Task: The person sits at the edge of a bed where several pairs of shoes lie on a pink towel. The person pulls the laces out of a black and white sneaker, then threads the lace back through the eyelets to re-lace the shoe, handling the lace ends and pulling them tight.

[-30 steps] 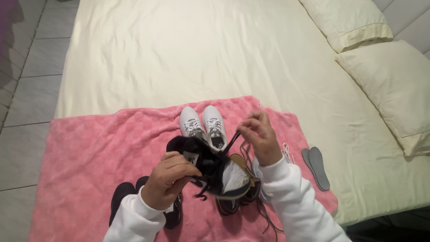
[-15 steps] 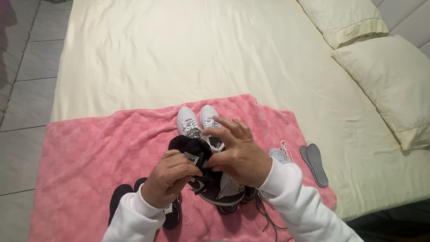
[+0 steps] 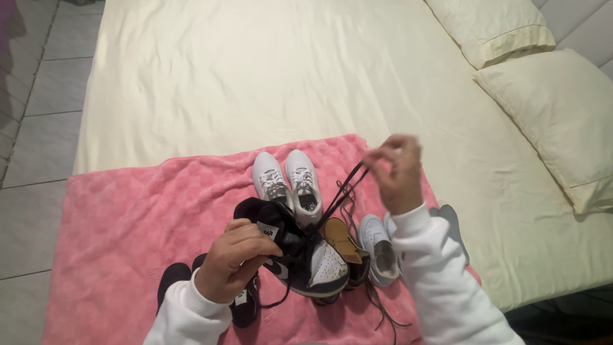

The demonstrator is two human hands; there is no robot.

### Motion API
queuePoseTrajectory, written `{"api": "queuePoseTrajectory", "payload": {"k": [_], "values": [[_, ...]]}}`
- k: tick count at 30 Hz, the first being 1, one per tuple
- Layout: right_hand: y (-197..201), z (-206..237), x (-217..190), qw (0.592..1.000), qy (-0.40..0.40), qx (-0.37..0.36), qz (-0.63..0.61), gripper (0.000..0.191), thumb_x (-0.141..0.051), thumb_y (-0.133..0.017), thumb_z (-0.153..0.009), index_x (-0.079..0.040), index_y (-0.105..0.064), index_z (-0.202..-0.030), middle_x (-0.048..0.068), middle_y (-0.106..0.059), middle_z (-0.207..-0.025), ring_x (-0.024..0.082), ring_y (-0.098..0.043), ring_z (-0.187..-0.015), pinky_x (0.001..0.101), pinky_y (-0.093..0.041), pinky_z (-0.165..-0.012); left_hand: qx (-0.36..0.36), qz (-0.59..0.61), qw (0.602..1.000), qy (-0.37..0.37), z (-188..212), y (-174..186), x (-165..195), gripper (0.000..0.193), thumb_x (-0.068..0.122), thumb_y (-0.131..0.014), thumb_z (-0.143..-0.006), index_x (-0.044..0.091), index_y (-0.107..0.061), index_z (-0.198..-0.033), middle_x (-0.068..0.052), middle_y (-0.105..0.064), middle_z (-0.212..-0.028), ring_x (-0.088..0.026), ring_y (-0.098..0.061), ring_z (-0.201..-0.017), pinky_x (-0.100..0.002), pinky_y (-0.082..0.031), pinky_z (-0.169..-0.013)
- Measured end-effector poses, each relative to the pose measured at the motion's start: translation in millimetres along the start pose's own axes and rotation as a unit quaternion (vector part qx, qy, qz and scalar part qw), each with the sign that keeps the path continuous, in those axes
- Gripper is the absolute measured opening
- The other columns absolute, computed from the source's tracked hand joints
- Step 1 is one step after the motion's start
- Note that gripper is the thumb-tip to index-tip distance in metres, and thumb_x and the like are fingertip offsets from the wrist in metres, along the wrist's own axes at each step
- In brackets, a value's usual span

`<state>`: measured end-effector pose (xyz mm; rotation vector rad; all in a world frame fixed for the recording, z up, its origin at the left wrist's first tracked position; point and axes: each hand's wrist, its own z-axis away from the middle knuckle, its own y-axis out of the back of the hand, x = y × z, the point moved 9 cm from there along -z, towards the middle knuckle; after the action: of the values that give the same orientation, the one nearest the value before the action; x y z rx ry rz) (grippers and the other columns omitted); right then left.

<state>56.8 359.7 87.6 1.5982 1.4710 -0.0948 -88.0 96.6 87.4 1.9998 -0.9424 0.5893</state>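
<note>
My left hand (image 3: 233,262) grips a black and white high-top sneaker (image 3: 300,252) by its collar, holding it just above a pink blanket (image 3: 128,217). My right hand (image 3: 396,169) is raised to the right of the shoe and pinches a black shoelace (image 3: 341,195), drawn taut from the sneaker's eyelets. A brown shoe (image 3: 341,243) lies partly under the sneaker. Both sleeves are white.
A small white pair of sneakers (image 3: 287,182) stands on the blanket behind the held shoe. Another white shoe (image 3: 378,249) lies at the right, black shoes (image 3: 175,281) at the lower left, a grey insole (image 3: 454,223) near my right forearm. Two pillows (image 3: 555,96) lie on the cream bed.
My right hand has left the sneaker's tongue and risen up and to the right, pulling the black lace out taut. The left hand still holds the shoe.
</note>
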Motion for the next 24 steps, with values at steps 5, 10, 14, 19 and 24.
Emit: {"api": "queuePoseTrajectory", "payload": {"k": [5,10,14,19,24], "values": [[-11,16,-30,0.995,0.064,-0.076,0.032,0.022,-0.02,-0.08,-0.083,-0.018,-0.082,-0.105,0.009,-0.058,-0.132,0.028,-0.049,-0.128,0.0438,-0.037,-0.112,-0.009,0.001,1.0,-0.002,-3,-3,-2,0.028,-0.005,-0.069,-0.075,0.009,-0.07,-0.099,-0.002,-0.071,-0.091,-0.022,-0.067,-0.084,-0.036,-0.043,-0.087],[-20,41,-121,0.953,0.215,-0.182,-0.111,0.026,-0.025,-0.084,-0.081,-0.025,-0.08,-0.106,0.013,-0.051,-0.143,0.033,-0.038,-0.142,0.0485,-0.026,-0.121,-0.025,0.0,1.0,-0.002,-9,-6,0,0.026,-0.003,-0.071,-0.076,0.009,-0.07,-0.099,-0.002,-0.071,-0.09,-0.022,-0.066,-0.082,-0.036,-0.042,-0.086],[-29,47,-150,0.925,0.254,-0.27,-0.084,0.021,-0.024,-0.085,-0.072,-0.024,-0.078,-0.092,0.011,-0.054,-0.141,0.038,-0.035,-0.144,0.0528,-0.021,-0.117,-0.015,-0.008,1.0,-0.014,-12,-3,4,0.026,-0.003,-0.07,-0.077,0.009,-0.07,-0.1,-0.002,-0.069,-0.089,-0.022,-0.067,-0.085,-0.036,-0.043,-0.089],[-41,56,-137,0.926,0.234,-0.28,-0.092,0.014,-0.018,-0.083,-0.078,-0.016,-0.073,-0.088,0.007,-0.055,-0.124,0.032,-0.046,-0.13,0.0508,-0.029,-0.11,-0.012,-0.002,1.0,-0.01,-10,-1,3,0.026,-0.003,-0.07,-0.077,0.009,-0.071,-0.1,-0.002,-0.07,-0.089,-0.022,-0.068,-0.086,-0.036,-0.043,-0.088],[-34,35,-68,0.983,0.13,-0.093,-0.085,0.014,-0.001,-0.069,-0.077,-0.012,-0.07,-0.086,0.009,-0.049,-0.12,0.031,-0.047,-0.122,0.0424,-0.041,-0.105,0.003,0.012,1.0,-0.022,-7,6,5,0.028,-0.005,-0.069,-0.077,0.009,-0.069,-0.102,-0.002,-0.071,-0.092,-0.022,-0.068,-0.09,-0.036,-0.043,-0.09]]}}
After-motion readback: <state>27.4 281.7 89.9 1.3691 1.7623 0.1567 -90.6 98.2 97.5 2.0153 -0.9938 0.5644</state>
